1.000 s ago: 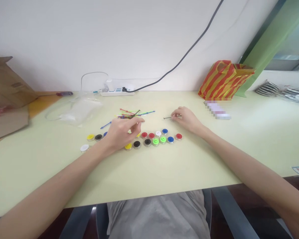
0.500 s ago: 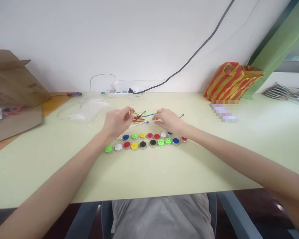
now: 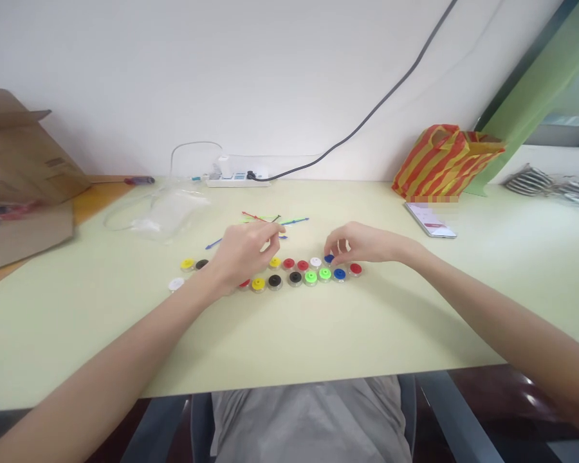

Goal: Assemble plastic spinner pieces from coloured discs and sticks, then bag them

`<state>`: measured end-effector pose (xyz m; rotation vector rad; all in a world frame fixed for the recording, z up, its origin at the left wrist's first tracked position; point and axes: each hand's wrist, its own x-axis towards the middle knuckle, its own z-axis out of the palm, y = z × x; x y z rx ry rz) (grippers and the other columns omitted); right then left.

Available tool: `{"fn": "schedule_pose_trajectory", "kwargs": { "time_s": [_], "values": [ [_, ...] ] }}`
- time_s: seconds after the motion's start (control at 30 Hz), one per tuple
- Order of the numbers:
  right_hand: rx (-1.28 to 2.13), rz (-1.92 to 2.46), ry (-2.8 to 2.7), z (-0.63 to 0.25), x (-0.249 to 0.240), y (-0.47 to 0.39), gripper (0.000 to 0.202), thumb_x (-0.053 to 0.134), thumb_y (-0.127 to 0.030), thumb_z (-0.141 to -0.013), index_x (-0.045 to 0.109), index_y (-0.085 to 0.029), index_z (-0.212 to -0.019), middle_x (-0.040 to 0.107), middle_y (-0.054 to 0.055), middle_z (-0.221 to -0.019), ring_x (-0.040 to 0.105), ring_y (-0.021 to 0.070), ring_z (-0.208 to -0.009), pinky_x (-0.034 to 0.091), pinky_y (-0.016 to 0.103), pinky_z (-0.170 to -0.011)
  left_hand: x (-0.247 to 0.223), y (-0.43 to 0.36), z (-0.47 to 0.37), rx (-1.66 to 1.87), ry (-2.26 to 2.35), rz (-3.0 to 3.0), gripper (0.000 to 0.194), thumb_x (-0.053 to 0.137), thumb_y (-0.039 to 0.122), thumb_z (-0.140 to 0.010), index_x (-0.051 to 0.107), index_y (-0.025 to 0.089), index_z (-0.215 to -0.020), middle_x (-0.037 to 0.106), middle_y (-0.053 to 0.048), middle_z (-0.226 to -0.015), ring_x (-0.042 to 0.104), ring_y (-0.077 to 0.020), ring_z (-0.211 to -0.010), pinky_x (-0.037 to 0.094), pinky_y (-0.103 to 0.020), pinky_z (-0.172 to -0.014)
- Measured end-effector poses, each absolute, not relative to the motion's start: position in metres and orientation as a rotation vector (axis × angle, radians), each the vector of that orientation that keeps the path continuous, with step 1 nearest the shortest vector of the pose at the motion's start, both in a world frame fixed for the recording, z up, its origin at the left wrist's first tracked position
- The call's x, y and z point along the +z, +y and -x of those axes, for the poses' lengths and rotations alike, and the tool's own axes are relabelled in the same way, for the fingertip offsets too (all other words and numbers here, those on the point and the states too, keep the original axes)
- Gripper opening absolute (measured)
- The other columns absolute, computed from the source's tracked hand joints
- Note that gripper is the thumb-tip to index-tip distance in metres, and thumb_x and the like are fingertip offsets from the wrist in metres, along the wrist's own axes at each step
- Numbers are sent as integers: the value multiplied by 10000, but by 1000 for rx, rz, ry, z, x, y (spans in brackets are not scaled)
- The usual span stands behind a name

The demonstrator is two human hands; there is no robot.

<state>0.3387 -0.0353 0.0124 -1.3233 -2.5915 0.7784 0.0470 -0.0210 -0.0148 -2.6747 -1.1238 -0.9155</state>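
Two rows of small round pieces with coloured tops and clear bases lie across the table, among them a yellow one [image 3: 258, 283] and a black one [image 3: 294, 278]. My left hand [image 3: 246, 254] hovers over the left half of the rows, hiding some pieces. Its thumb and forefinger are pinched, and what they hold is too small to make out. Beyond it lie thin arrow-tipped sticks, including a blue stick [image 3: 296, 221] and a red stick [image 3: 251, 216], partly hidden. My right hand [image 3: 359, 242] has its fingertips closed around a blue-topped round piece [image 3: 329, 258] in the far row.
A power strip [image 3: 238, 182] with a dark cable stands against the wall, beside a clear plastic bag [image 3: 168, 212]. At left is a cardboard box [image 3: 24, 154]; at right are a striped bag [image 3: 441, 161] and a phone [image 3: 430, 220]. The table's near edge faces my lap.
My left hand has moved right and nearer, from beside the sticks to over the round pieces. My right hand has moved right and down from the sticks to the blue-topped piece.
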Motion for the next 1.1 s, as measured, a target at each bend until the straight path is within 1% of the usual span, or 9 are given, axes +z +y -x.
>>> {"fn": "schedule_pose_trajectory", "kwargs": {
  "time_s": [0.17,0.33,0.47,0.6,0.67,0.73,0.83,0.93,1.1],
  "values": [
    [551,1351,-2484,-332,19,-30,109,717,-247,-833,769,-176,-897,727,30,-770,623,154,-653,437,272,-609,-7,-32,-57,-1192,-1348,2860,277,513,308,-964,747,200,-1063,785,-45,-923,725,-205,-816,536,-324,-737],
    [473,1035,-2158,-286,32,-28,133,703,-280,-858,744,-162,-904,713,22,-771,630,151,-709,458,266,-661,0,-35,-62,-1863,-1556,3286,415,595,490,-965,712,231,-1266,745,-95,-1213,719,-267,-1052,605,-374,-791],
    [474,917,-2149,-248,27,-22,82,670,-234,-870,715,-165,-869,711,14,-774,634,154,-733,468,276,-699,-5,-27,-57,-2325,-1566,3231,363,761,463,-863,791,199,-1109,769,-103,-1154,714,-283,-1107,580,-425,-980],
    [620,829,-2126,-242,11,3,226,656,-222,-888,692,-187,-1109,751,41,-952,681,176,-880,499,279,-751,-17,-11,-46,-2691,-1849,2766,367,862,400,-767,794,141,-1017,781,-125,-1094,742,-277,-1064,558,-431,-1053],
    [600,909,-2092,-246,1,18,276,667,-246,-891,664,-171,-1156,743,55,-958,678,169,-870,496,276,-754,-21,-3,-42,-2785,-1930,2562,372,890,374,-730,780,128,-985,782,-136,-1076,755,-277,-1026,574,-435,-1032],
    [547,1031,-2160,-249,-9,30,214,687,-272,-883,687,-150,-1059,731,55,-912,656,157,-810,470,265,-719,-24,2,-40,-2806,-1952,2469,369,895,361,-718,763,119,-963,783,-144,-1044,765,-262,-969,600,-420,-974],
    [482,1170,-2380,-248,-20,37,120,701,-258,-864,714,-145,-905,724,44,-866,609,140,-737,408,251,-661,-26,6,-39,-2738,-1971,2441,362,874,372,-732,747,108,-944,777,-137,-991,746,-193,-804,624,-341,-795],
    [438,1224,-2472,-243,-26,35,67,678,-192,-852,721,-144,-870,720,42,-838,576,137,-705,372,254,-647,-25,5,-41,-2672,-1945,2461,347,860,391,-736,745,113,-909,759,-107,-937,643,-112,-634,565,-262,-605],
    [393,1245,-2429,-241,-29,30,100,624,-166,-883,721,-144,-882,723,58,-887,578,148,-754,380,264,-692,-19,0,-44,-2727,-1757,2560,318,863,388,-736,749,139,-897,724,-64,-911,597,-87,-625,581,-276,-664]
  ]
}}
